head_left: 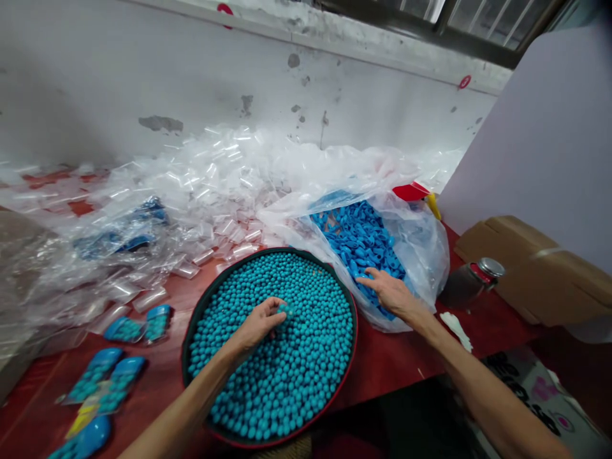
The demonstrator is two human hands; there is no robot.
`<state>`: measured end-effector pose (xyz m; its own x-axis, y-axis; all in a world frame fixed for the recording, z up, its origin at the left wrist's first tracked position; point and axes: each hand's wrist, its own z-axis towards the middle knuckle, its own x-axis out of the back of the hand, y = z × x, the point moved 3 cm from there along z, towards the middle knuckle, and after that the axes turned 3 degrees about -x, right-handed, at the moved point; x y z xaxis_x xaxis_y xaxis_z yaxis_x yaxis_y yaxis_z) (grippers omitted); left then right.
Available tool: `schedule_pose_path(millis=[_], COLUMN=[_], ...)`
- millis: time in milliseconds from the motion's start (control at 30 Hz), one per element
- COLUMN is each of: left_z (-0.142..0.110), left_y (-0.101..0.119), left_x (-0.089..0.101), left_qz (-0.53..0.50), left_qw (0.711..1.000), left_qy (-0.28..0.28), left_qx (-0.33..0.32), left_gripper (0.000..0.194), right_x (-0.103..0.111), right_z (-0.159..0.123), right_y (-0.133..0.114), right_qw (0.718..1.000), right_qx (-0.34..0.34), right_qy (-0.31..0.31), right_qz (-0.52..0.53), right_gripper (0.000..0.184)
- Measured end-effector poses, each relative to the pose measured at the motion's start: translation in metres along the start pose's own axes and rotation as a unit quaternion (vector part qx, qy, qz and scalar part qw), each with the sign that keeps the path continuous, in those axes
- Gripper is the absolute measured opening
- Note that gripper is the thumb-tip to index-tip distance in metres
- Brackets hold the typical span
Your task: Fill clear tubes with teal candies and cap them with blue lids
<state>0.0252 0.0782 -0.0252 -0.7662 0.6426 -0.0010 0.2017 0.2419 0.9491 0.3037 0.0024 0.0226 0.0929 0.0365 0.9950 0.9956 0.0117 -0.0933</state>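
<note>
1. Left hand (258, 324) pinches a small clear piece (288, 310); right hand (389, 294) reaches in, grip can't tell.
2. Basin (185, 344) rim surrounds left hand; bare tabletop (165, 363) between basin and filled packets (123, 376), near left.
3. Teal beads (306, 363) under left hand; blue pieces (356, 236) under right, inside plastic bag (421, 248).
4. Red tabletop; white wall (119, 70) far.
</note>
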Motion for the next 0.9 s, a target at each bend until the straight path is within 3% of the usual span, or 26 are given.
schedule_pose_path(millis=[100,233,333,400,467,567,633,767,900], left_z=[-0.009,-0.022,-0.027,-0.028,-0.029,-0.031,-0.034,-0.039,-0.040], left_y=[0.007,0.011,0.009,0.008,0.008,0.009,0.008,0.002,0.000], left_x=[-0.005,-0.010,-0.012,-0.014,-0.016,-0.019,-0.018,-0.013,-0.014], left_qz=[-0.041,-0.118,-0.160,-0.159,-0.131,-0.092,-0.097,-0.121,-0.093], left_qw=[0.999,0.992,0.985,0.986,0.990,0.995,0.995,0.992,0.994], left_qy=[-0.012,-0.031,-0.056,-0.056,-0.043,-0.029,-0.024,-0.015,-0.018], left_qx=[0.012,0.010,0.018,0.017,0.008,-0.018,-0.031,-0.028,-0.056], left_gripper=[0.027,0.032,0.034,0.031,0.030,0.031,0.033,0.034,0.027], right_x=[-0.015,-0.019,-0.010,-0.006,-0.006,-0.011,-0.020,-0.036,-0.036], right_z=[-0.001,0.007,0.014,0.018,0.020,0.021,0.018,0.010,0.010], right_y=[0.005,0.004,-0.004,-0.022,-0.053,-0.111,-0.137,-0.149,-0.141], right_qw=[0.998,0.994,0.984,0.977,0.969,0.965,0.963,0.956,0.935], right_qx=[0.044,0.012,-0.041,-0.073,-0.056,0.067,0.123,0.182,0.154], right_qy=[-0.017,0.086,0.171,0.186,0.173,0.132,0.077,0.000,0.004], right_qz=[-0.043,-0.073,-0.008,0.081,0.166,0.218,0.226,0.229,0.318], right_gripper=[0.040,0.020,0.023,0.029,0.036,0.032,0.028,0.036,0.033])
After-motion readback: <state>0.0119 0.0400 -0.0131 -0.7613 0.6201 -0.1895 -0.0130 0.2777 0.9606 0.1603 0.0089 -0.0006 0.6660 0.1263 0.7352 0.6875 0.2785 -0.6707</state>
